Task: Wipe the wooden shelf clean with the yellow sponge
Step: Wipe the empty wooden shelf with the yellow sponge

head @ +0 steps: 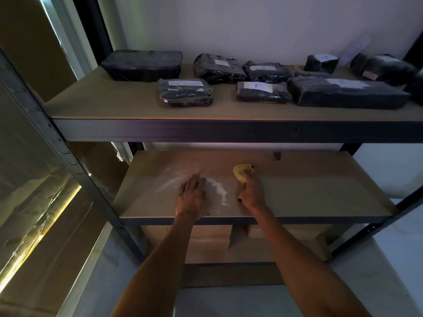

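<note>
Now my right hand (251, 191) grips the rounded yellow sponge (242, 172) on the middle brown wooden shelf (315, 191), beside the white powdery smear (220, 191); my left hand (191, 196) lies flat, fingers straight, probably bracing me.

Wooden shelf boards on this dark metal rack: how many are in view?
3: the top wooden board holding black wrapped parcels; the middle board, where the right hand grips the yellow sponge; a lower board with cardboard boxes. Others below may be hidden.
</note>
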Available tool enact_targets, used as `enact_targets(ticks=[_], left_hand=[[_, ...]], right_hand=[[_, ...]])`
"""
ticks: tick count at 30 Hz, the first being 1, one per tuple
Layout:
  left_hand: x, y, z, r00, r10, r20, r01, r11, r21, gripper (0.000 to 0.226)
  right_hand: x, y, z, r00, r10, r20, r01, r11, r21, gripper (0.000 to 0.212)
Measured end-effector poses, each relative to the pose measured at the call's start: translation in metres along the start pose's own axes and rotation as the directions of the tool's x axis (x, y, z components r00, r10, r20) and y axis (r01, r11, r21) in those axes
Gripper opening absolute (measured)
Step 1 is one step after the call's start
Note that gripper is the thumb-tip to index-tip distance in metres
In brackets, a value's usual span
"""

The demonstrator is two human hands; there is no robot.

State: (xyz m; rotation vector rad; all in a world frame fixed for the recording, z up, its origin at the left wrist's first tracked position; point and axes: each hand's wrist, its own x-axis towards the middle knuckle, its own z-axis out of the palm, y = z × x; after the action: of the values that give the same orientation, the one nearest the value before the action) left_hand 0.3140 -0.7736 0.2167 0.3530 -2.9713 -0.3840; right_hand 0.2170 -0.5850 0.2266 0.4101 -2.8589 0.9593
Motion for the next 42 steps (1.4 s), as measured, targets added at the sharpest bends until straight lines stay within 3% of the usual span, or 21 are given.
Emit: enact_targets(ticks=[6, 8, 12, 14, 18, 21, 25, 28, 32, 34, 37, 42], left_hand=[[-0.001, -0.003, 0.000, 1.000, 0.027, 0.006, -0.027, 0.999, -0.032, 0.056], [-0.003, -0.007, -0.004, 1.000, 0.027, 0.003, -0.027, 0.998, -0.056, 0.055], [-0.004, -0.023, -0.006, 1.000, 0.003, -0.014, -0.003, 0.998, -0.057, 0.055], [-0.004, -0.025, -0.005, 1.000, -0.012, 0.000, 0.012, 0.999, -0.045, 0.055], [-0.004, -0.024, -0.005, 1.000, -0.012, 0.029, 0.012, 1.000, -0.014, 0.055], [-0.006, -0.029, -0.008, 1.000, -0.010, 0.024, 0.010, 1.000, 0.001, 0.055], [-0.011, -0.030, -0.007, 0.999, -0.035, 0.001, 0.035, 0.999, 0.016, 0.055], [-0.011, -0.026, -0.007, 0.999, -0.050, -0.013, 0.050, 0.999, 0.017, 0.055], [-0.012, -0.031, -0.009, 0.999, -0.016, -0.036, 0.017, 1.000, 0.018, 0.053], [-0.016, -0.037, -0.010, 0.999, -0.011, -0.040, 0.012, 1.000, 0.024, 0.053], [-0.020, -0.041, -0.011, 0.998, -0.042, -0.054, 0.044, 0.998, 0.045, 0.053], [-0.015, -0.038, -0.012, 0.999, -0.042, -0.029, 0.044, 0.998, 0.051, 0.055]], right_hand=[[-0.029, -0.055, 0.033, 0.984, -0.169, 0.057, 0.164, 0.983, 0.083, 0.043], [-0.024, -0.044, 0.020, 0.998, -0.050, -0.027, 0.053, 0.993, 0.107, 0.044], [-0.029, -0.015, 0.004, 0.980, 0.174, -0.097, -0.182, 0.979, -0.092, 0.052], [-0.040, -0.032, 0.015, 0.990, 0.123, -0.066, -0.130, 0.985, -0.116, 0.048], [-0.046, -0.073, 0.051, 1.000, 0.010, 0.008, -0.010, 1.000, -0.007, 0.040], [-0.044, -0.064, 0.037, 0.995, 0.076, -0.062, -0.071, 0.994, 0.081, 0.037], [-0.056, -0.032, 0.021, 0.985, 0.131, -0.116, -0.145, 0.982, -0.117, 0.057], [-0.058, -0.058, 0.035, 0.996, 0.077, -0.039, -0.081, 0.991, -0.107, 0.055], [-0.052, -0.080, 0.039, 1.000, 0.020, 0.012, -0.020, 0.999, 0.042, 0.044], [-0.050, -0.067, 0.024, 0.996, 0.079, -0.045, -0.075, 0.993, 0.095, 0.042], [-0.054, -0.042, 0.014, 0.977, 0.132, -0.167, -0.141, 0.989, -0.044, 0.043], [-0.064, -0.081, 0.046, 0.999, -0.007, -0.034, 0.006, 1.000, -0.017, 0.043]])
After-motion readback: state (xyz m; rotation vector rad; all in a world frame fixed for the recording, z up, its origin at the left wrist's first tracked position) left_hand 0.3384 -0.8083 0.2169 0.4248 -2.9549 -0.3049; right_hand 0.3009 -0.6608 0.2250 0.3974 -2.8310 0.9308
